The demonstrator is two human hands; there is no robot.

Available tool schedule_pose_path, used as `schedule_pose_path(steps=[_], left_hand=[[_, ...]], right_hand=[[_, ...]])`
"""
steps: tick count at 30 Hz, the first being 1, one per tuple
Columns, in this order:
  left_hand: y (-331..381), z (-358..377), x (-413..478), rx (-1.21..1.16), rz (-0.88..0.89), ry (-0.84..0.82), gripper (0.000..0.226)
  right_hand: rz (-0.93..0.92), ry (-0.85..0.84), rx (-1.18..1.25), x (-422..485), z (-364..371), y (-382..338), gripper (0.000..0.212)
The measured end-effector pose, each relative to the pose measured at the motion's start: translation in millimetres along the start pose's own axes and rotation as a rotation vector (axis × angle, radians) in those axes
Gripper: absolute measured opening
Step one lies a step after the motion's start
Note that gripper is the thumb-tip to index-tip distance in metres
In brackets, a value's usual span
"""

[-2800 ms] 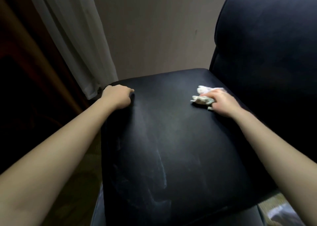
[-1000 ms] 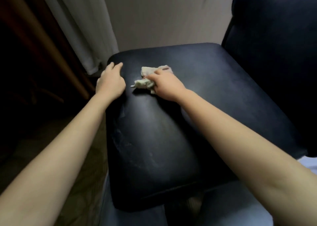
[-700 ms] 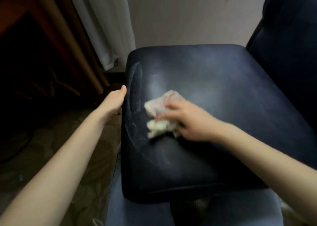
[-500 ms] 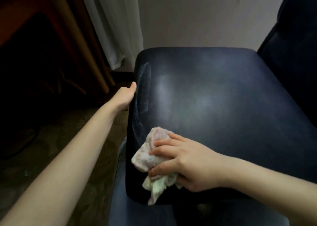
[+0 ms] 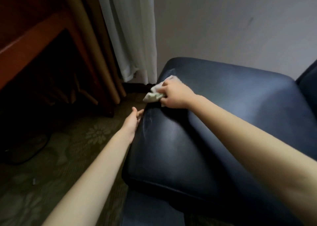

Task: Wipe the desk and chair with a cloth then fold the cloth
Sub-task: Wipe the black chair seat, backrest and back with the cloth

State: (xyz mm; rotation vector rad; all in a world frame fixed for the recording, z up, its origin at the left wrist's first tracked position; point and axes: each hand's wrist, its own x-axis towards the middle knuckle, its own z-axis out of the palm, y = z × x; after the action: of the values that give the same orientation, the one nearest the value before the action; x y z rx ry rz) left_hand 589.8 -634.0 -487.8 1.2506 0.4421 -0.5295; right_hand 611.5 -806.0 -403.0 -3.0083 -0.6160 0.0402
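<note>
The crumpled pale cloth [image 5: 154, 93] is clamped in the right hand [image 5: 175, 95] at the edge of the dark leather chair seat [image 5: 223, 116]; the left hand [image 5: 132, 122] is laid straight-fingered alongside. Overhanging, the cloth could be dropped.

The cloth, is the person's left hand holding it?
No, the right hand grips the crumpled cloth on the chair seat, while the left hand touches the seat's side, holding nothing.

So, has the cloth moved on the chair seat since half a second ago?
Yes. The cloth, gripped by the right hand, went from the seat's near left corner up its left edge toward the curtain.
</note>
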Motion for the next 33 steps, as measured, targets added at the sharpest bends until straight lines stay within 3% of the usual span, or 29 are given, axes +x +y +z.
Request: schedule_pose_path(steps=[7, 10, 12, 14, 19, 22, 25, 27, 29, 33], left_hand=[[1.5, 8.3, 5.6, -0.008, -0.050, -0.041, 0.074], [-1.5, 5.8, -2.3, -0.034, -0.100, -0.060, 0.075], [-2.8, -0.5, -0.9, -0.066, -0.115, -0.075, 0.082], [-3.1, -7.0, 0.1, -0.135, -0.121, -0.077, 0.085], [-9.1, -13.9, -4.1, -0.204, -0.100, -0.107, 0.093], [-4.4, -17.0, -6.1, -0.276, -0.122, -0.063, 0.094], [-5.7, -21.6, -0.3, -0.246, -0.105, -0.026, 0.089], [-4.6, -16.0, 2.4, -0.219, -0.102, -0.100, 0.088], [-1.8, -11.8, 3.6, -0.232, -0.126, -0.147, 0.089], [-2.4, -1.9, 2.8, -0.135, -0.155, -0.157, 0.082]], right_hand=[[-0.568, -0.011, 0.214, -123.7, 9.6, -83.6, 0.036], [-0.789, -0.057, 0.206, -134.3, 19.4, -98.1, 0.030], [-0.835, -0.086, 0.222, -116.6, 18.6, -83.8, 0.036], [-0.683, -0.129, 0.189, -78.6, 10.3, -58.2, 0.046], [0.029, -0.105, -0.016, 47.7, 2.6, 1.5, 0.041], [0.115, -0.091, -0.133, 70.5, 8.4, -7.1, 0.037], [-0.056, -0.095, -0.131, 35.2, 5.9, -30.3, 0.036], [-0.223, -0.072, -0.123, -8.1, 7.7, -52.7, 0.039], [-0.401, -0.019, -0.007, -57.2, 8.2, -82.3, 0.042], [-0.718, -0.077, 0.170, -112.1, 20.8, -107.5, 0.028]])
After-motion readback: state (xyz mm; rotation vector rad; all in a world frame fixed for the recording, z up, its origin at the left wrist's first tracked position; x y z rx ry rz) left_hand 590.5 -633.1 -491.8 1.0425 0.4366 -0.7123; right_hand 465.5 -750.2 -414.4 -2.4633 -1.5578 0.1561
